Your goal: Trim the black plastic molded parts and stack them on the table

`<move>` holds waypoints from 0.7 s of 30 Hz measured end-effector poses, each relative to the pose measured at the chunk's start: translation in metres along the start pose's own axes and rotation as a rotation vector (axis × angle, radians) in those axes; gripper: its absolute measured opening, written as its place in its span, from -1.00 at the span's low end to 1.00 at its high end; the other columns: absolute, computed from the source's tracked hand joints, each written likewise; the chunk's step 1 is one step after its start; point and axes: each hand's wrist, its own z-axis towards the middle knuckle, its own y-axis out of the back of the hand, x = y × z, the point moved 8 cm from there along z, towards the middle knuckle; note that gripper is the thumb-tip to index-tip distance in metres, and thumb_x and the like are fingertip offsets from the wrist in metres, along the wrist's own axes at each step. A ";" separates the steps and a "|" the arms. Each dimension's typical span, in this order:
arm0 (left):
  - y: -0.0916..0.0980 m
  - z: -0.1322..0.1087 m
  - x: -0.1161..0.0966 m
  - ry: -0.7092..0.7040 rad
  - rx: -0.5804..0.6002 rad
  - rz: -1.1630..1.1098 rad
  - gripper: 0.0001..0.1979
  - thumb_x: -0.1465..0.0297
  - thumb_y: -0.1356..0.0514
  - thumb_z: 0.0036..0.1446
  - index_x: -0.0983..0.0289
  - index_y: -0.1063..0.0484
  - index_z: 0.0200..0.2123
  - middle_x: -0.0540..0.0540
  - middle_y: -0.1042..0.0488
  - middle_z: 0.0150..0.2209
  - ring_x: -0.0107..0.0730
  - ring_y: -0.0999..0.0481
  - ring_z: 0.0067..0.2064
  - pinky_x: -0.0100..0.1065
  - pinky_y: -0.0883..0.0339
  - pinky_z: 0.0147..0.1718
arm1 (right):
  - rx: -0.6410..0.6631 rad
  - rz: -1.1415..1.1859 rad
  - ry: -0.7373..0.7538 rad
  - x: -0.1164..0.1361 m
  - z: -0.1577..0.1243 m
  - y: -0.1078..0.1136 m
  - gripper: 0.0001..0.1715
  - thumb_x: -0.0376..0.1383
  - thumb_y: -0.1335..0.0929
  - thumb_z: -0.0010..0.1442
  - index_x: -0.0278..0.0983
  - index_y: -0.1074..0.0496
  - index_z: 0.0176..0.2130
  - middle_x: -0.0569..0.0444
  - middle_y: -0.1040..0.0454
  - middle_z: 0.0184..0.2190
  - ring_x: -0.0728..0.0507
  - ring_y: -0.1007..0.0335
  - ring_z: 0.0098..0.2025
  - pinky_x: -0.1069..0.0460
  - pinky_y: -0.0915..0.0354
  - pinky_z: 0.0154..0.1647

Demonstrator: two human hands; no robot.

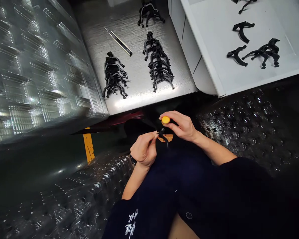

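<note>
Held low in front of my body, a small black curved plastic part (163, 134) is pinched between the fingertips of my left hand (144, 148). Just above and to the right, my right hand (180, 125) is closed around a tool with a round yellow handle end (165, 120). The working end of that tool points away and is hidden, so its kind does not show. The yellow end is close to the black part; whether the two touch I cannot tell.
On the metal table (134, 86) lie a left row of black clips (114, 74), a longer right row of black clips (160, 66) and a utility knife (119, 41). A white tray (209, 66) at the right holds several loose black parts (262, 53). Bubble-wrapped stacks (40, 73) stand left.
</note>
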 end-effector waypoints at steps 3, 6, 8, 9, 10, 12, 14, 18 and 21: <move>0.002 -0.004 0.019 0.277 -0.081 -0.078 -0.96 0.46 -0.29 0.28 0.24 -0.58 -0.23 0.00 -0.63 -0.33 -0.42 -0.65 -0.37 -0.41 -0.58 -0.35 | -0.076 -0.018 -0.067 -0.003 -0.003 0.003 -0.71 -0.29 -0.34 0.39 -0.23 -0.45 0.09 -0.06 -0.63 -0.08 -0.19 -0.59 -0.04 -0.10 -0.53 0.04; -0.002 -0.008 0.025 0.365 -0.103 -0.099 -0.94 0.39 -0.32 0.27 0.24 -0.59 -0.26 -0.01 -0.61 -0.35 -0.44 -0.64 -0.39 -0.41 -0.58 -0.38 | -0.062 0.011 0.060 0.007 -0.004 -0.003 -0.71 -0.33 -0.32 0.40 -0.24 -0.45 0.10 -0.07 -0.63 -0.07 -0.19 -0.59 0.00 -0.10 -0.54 0.05; -0.004 -0.011 0.032 0.457 -0.122 -0.182 -0.91 0.36 -0.34 0.26 0.25 -0.59 -0.28 -0.01 -0.61 -0.35 -0.45 -0.64 -0.39 -0.43 -0.58 -0.40 | -0.071 -0.027 0.091 0.004 -0.004 -0.003 -0.72 -0.35 -0.31 0.40 -0.25 -0.47 0.07 -0.08 -0.63 -0.07 -0.19 -0.59 -0.01 -0.10 -0.54 0.04; -0.005 -0.013 0.036 0.514 -0.144 -0.232 -0.89 0.34 -0.34 0.25 0.26 -0.58 -0.28 -0.01 -0.61 -0.36 -0.45 -0.64 -0.40 -0.44 -0.59 -0.41 | -0.088 -0.051 0.062 -0.001 -0.004 -0.001 -0.73 -0.35 -0.31 0.40 -0.25 -0.47 0.06 -0.08 -0.63 -0.08 -0.19 -0.59 -0.02 -0.10 -0.54 0.04; -0.005 -0.014 0.039 0.570 -0.168 -0.276 -0.87 0.32 -0.34 0.25 0.27 -0.57 -0.29 -0.01 -0.60 -0.36 -0.44 -0.64 -0.41 -0.44 -0.59 -0.42 | -0.106 -0.065 0.015 -0.008 -0.004 0.002 -0.73 -0.34 -0.32 0.39 -0.24 -0.48 0.06 -0.07 -0.63 -0.08 -0.19 -0.59 -0.03 -0.10 -0.54 0.04; -0.005 -0.017 0.044 0.651 -0.210 -0.319 -0.82 0.28 -0.36 0.22 0.29 -0.56 -0.31 -0.01 -0.59 -0.37 -0.43 -0.63 -0.43 -0.43 -0.60 -0.43 | -0.131 -0.053 -0.065 -0.015 -0.005 0.006 -0.72 -0.30 -0.34 0.39 -0.23 -0.47 0.08 -0.06 -0.64 -0.09 -0.18 -0.60 -0.04 -0.10 -0.54 0.05; -0.006 -0.017 0.047 0.698 -0.228 -0.337 -0.79 0.26 -0.38 0.18 0.29 -0.54 -0.32 -0.01 -0.58 -0.38 -0.43 -0.63 -0.43 -0.42 -0.61 -0.42 | -0.148 -0.014 -0.066 -0.009 -0.007 0.007 -0.70 -0.29 -0.35 0.39 -0.22 -0.46 0.10 -0.05 -0.64 -0.07 -0.19 -0.60 -0.03 -0.10 -0.54 0.07; -0.015 -0.021 0.063 0.839 -0.251 -0.435 -0.71 0.21 -0.42 0.08 0.30 -0.49 -0.35 -0.01 -0.55 -0.41 -0.44 -0.61 -0.45 -0.44 -0.57 -0.45 | -0.141 0.025 0.168 0.016 -0.012 -0.004 -0.65 -0.35 -0.33 0.38 -0.20 -0.44 0.13 -0.06 -0.64 -0.07 -0.21 -0.60 -0.01 -0.14 -0.58 0.02; -0.026 -0.029 0.081 0.982 -0.249 -0.556 -0.62 0.17 -0.48 -0.06 0.31 -0.46 -0.38 -0.02 -0.50 -0.44 -0.49 -0.56 -0.47 -0.47 -0.53 -0.45 | -0.178 -0.053 0.196 0.007 -0.011 -0.009 -0.66 -0.37 -0.29 0.39 -0.20 -0.46 0.10 -0.07 -0.64 -0.09 -0.22 -0.60 -0.03 -0.16 -0.60 -0.03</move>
